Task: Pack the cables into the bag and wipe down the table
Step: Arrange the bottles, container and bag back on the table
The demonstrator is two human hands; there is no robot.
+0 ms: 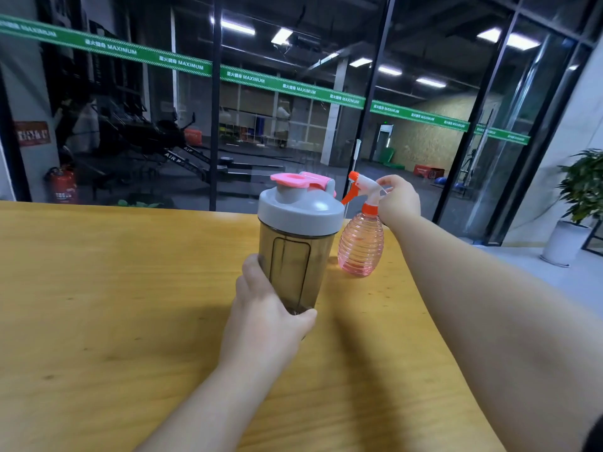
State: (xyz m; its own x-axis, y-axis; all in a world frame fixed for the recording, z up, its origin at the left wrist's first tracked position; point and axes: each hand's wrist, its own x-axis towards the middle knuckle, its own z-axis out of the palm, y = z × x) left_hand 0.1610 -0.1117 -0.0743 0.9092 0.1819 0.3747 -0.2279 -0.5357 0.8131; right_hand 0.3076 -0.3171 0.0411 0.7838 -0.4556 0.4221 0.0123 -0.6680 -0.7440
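Note:
My left hand (267, 308) grips the lower part of a smoky transparent shaker bottle (295, 256) with a grey lid and pink flip cap, held upright over the yellow wooden table (114, 305). My right hand (399, 199) is stretched to the table's far edge, its fingers curled round the white-and-orange trigger head of a pink ribbed spray bottle (360, 246) that stands on the table just right of the shaker. No cables, bag or cloth are in view.
The table's right edge runs diagonally from the spray bottle toward the lower right. Behind the far edge is a glass wall with a green banner. A potted plant (584, 187) stands on the floor at right, a red fire extinguisher (63, 185) at left.

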